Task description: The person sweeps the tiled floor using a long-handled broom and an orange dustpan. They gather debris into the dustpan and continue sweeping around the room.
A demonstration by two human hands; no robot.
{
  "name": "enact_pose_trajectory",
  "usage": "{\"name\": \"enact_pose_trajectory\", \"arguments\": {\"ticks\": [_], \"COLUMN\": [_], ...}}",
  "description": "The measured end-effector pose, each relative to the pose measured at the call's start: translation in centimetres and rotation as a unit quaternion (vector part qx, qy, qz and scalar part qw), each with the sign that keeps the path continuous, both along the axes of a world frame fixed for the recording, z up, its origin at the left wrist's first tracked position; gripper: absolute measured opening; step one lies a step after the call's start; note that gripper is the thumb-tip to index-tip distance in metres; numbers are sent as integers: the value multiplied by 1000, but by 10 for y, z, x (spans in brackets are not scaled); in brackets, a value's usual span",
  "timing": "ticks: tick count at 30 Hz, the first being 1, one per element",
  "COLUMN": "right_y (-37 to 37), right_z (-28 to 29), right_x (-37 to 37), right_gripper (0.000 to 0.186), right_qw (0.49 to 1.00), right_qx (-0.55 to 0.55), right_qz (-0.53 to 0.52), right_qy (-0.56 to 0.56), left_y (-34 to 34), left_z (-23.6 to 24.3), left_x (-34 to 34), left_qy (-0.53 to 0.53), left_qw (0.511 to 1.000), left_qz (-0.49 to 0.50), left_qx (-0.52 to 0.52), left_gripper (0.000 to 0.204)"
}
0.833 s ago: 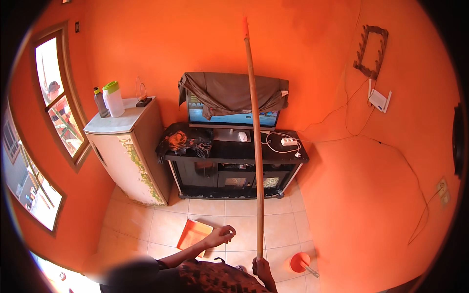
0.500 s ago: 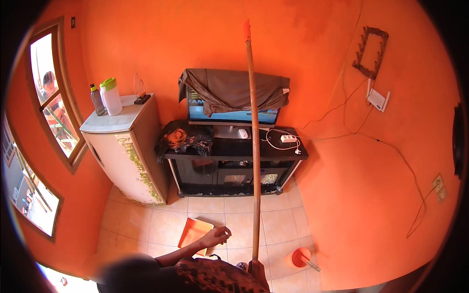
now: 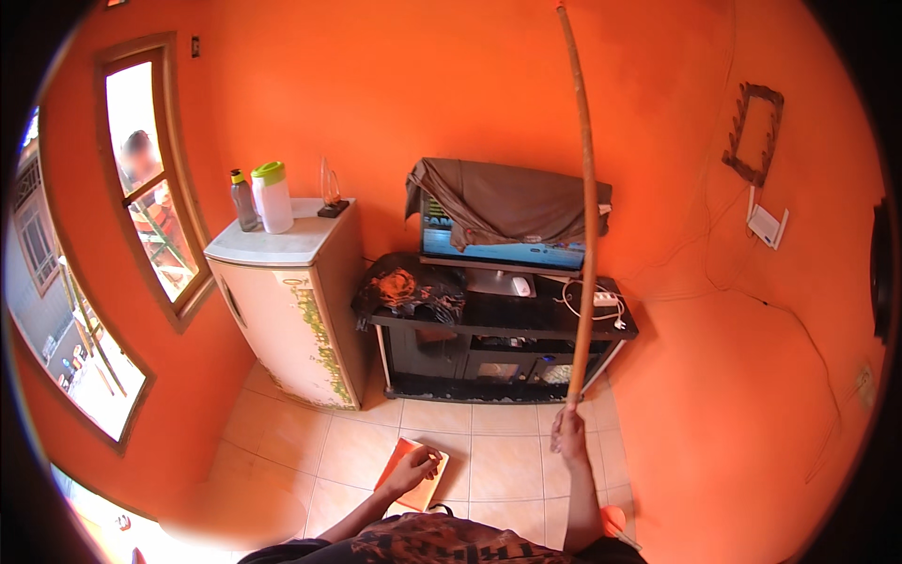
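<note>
My right hand [image 3: 569, 434] is wrapped round the lower end of a long wooden pole [image 3: 586, 188]. The pole rises almost upright in front of the television, and its orange tip reaches the top edge of the view. My left hand [image 3: 419, 464] hangs with nothing in it, fingers loosely bent and apart. Below that hand, on the tiled floor, lies a shallow paint tray [image 3: 427, 491] smeared with orange, partly hidden by my hand and forearm. An orange bucket [image 3: 614, 520] stands beside my right forearm, mostly hidden, with a stick-like handle in it.
A black TV stand [image 3: 451, 376] bears a television [image 3: 498, 252] draped with brown cloth, a black plastic bag [image 3: 409, 287] and a power strip [image 3: 603, 299]. Left of it, a fridge [image 3: 282, 324] carries bottles. A router [image 3: 767, 226] and loose cables hang on the orange wall. Outside the window is a person [image 3: 146, 179].
My view has swung left, so the room appears further right. My right hand and forearm have come up into view, and the pole's tip now sits at the top edge. The left hand stays empty.
</note>
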State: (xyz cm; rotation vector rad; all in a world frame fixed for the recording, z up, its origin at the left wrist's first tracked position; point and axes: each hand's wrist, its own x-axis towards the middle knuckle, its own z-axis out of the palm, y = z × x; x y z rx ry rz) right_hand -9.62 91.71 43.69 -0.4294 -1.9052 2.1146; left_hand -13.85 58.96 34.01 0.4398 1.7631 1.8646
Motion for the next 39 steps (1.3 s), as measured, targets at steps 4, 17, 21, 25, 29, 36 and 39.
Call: {"name": "enact_pose_trajectory", "arguments": {"ticks": [4, 17, 21, 25, 29, 36, 39], "right_y": [37, 115, 131, 101, 62, -13, -24], "right_z": [49, 73, 7, -52, -120, -150, -172], "right_x": [-45, -70, -34, 30, 96, 171, 179], "right_gripper": [52, 52, 52, 54, 54, 50, 32], "right_qw": [1000, 999, 999, 998, 998, 991, 987], "right_qx": [-4, 15, 37, 57, -1, -52, 114], "right_qz": [9, 8, -8, -10, 20, 27, -51], "right_qy": [6, 43, 31, -12, -64, -117, -103], "left_y": [-16, 35, 60, 65, 64, 68, 67], "left_z": [-11, -18, -13, -20, -8, 17, 23], "left_x": [5, 32, 34, 26, 7, -27, -37], "left_qy": [5, -33, -40, -33, -4, 22, 33], "left_qw": [995, 991, 997, 998, 993, 981, 977], "left_qz": [95, 125, 53, -23, -94, -159, -180], "left_qx": [25, 20, -26, -41, -64, -112, -105], "left_gripper": [13, 12, 16, 22, 24, 20, 20]}}
